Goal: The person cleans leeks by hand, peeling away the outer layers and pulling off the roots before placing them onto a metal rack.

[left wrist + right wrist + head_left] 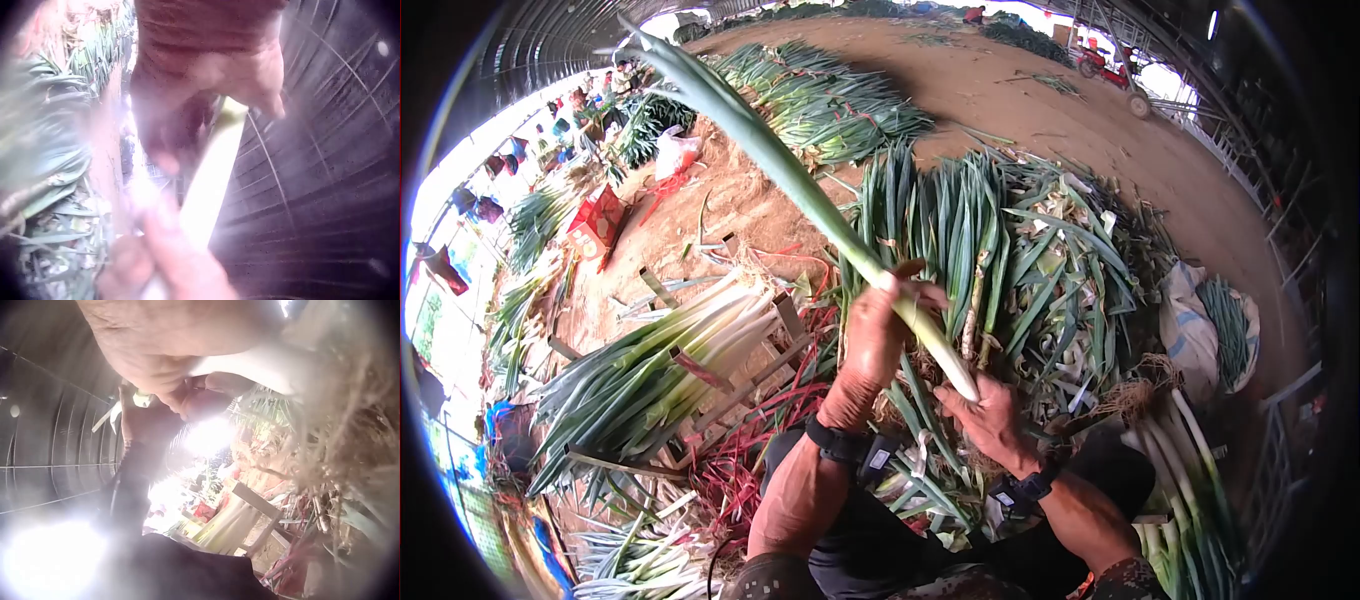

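Note:
A long green onion (815, 210) slants across the head view, its green leaves up at the far left and its white end low near my lap. My left hand (875, 335) grips it around the middle of the stalk. Lower down, my right hand (990, 425) pinches the white root end between thumb and fingers. From the left wrist, the pale shank (215, 172) runs between both hands. Blurred stringy roots (337, 425) hang beside my right hand in the right wrist view.
Trimmed green onions (650, 375) lie in a wooden rack (750, 385) at left, with red ties (745, 480) beside it. Untrimmed green onions (935, 215) stand ahead, next to a heap of leaf scraps (1070, 270). More stalks (1185, 470) lie at right, near a white sack (1185, 320).

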The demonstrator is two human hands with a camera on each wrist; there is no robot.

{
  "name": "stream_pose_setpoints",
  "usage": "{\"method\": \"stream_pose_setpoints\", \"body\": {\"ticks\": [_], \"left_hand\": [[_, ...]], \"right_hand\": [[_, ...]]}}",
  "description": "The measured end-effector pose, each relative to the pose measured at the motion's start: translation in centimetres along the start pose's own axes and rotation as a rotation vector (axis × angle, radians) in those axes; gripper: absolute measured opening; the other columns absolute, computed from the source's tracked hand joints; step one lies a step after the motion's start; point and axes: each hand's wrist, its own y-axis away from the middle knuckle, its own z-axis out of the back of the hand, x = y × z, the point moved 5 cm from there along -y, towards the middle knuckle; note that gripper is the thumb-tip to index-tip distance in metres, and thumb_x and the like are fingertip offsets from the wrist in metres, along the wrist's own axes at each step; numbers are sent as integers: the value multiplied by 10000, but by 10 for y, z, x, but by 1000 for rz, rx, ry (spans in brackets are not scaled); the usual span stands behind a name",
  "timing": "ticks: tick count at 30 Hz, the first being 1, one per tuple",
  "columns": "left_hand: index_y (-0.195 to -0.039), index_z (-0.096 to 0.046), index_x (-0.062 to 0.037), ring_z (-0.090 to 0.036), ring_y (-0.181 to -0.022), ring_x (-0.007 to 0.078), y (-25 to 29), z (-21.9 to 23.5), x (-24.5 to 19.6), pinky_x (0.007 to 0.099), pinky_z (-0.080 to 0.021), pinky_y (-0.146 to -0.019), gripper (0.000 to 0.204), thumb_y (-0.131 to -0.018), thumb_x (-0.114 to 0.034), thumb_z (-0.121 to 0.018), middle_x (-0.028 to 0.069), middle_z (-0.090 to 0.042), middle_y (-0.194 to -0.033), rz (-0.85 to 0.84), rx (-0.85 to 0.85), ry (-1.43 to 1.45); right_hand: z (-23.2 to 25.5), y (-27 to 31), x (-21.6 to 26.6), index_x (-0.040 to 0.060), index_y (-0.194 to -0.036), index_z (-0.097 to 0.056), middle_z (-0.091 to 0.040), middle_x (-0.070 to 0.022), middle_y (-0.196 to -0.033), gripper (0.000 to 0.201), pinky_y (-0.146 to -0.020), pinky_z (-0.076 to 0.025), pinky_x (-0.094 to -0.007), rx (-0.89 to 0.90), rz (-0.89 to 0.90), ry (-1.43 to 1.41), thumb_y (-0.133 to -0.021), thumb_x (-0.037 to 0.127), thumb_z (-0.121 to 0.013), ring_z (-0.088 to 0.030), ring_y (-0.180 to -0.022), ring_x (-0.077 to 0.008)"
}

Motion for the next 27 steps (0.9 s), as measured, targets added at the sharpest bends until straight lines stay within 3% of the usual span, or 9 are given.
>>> {"method": "stream_pose_setpoints", "body": {"ticks": [2,3,6,9,12,15,17,21,27], "left_hand": [[-1056,-632,33,-670,-815,172,-7,15,-1,329,-545,-824,372,-1007,-330,-567,101,-692,-834,-46,-119,-63],[-904,-636,-26,-681,-827,216,-1,13,8,425,-535,-901,331,-964,-351,-623,87,-675,-787,33,-242,-97],[-949,-660,-15,-698,-834,237,11,-3,35,426,-542,-920,218,-915,-228,-688,110,-711,-840,197,-16,-93],[-1122,-639,48,-678,-927,228,12,-15,33,380,-518,-933,398,-901,-272,-721,115,-718,-910,329,119,-331],[-1239,-574,51,-668,-949,223,13,-20,24,366,-518,-918,481,-932,-300,-692,129,-705,-1004,222,80,-408],[-1343,-523,-17,-667,-959,215,-7,5,-3,361,-538,-906,459,-971,-252,-651,127,-684,-1100,47,-108,122],[-1330,-518,3,-665,-928,231,-7,20,-4,378,-535,-869,422,-1001,-252,-589,135,-683,-1038,43,-223,45],[-1243,-544,-10,-659,-947,233,-3,15,-3,385,-535,-871,331,-1010,-244,-579,130,-674,-1047,76,-151,37],[-1258,-533,5,-654,-936,225,-4,11,12,381,-529,-879,363,-999,-239,-603,110,-666,-1029,106,-121,22]], "right_hand": [[-1,2,-4,7,-900,-647,-598,-19,-668,218,-550,-460,-274,-24,113,137,-891,190,-765,-519,-633,-54],[1,2,-10,9,-886,-645,-595,-23,-663,215,-550,-462,-277,-43,97,129,-885,184,-768,-519,-631,-57],[4,-2,-7,17,-826,-631,-585,-30,-638,207,-545,-461,-284,-130,173,144,-866,158,-777,-517,-606,-74],[14,-4,-16,15,-812,-631,-577,-33,-618,212,-534,-453,-281,-137,131,210,-861,157,-780,-512,-579,-82],[15,-1,-12,22,-865,-651,-589,-20,-642,224,-543,-451,-284,-112,79,134,-867,201,-786,-516,-596,-77],[10,-1,-31,25,-956,-667,-633,-8,-735,259,-608,-478,-281,-37,0,17,-873,240,-784,-560,-678,-81],[8,-1,-34,21,-1046,-665,-666,-13,-829,318,-679,-500,-281,16,0,-40,-876,265,-781,-596,-761,-91],[9,-28,5,8,-1328,-553,-681,-73,-1114,573,-830,-527,-281,0,141,-147,-880,288,-774,-632,-957,-128],[13,-45,12,17,-1177,-655,-682,-49,-1091,312,-728,-517,-227,-36,39,-238,-911,159,-737,-620,-870,-75]]}}
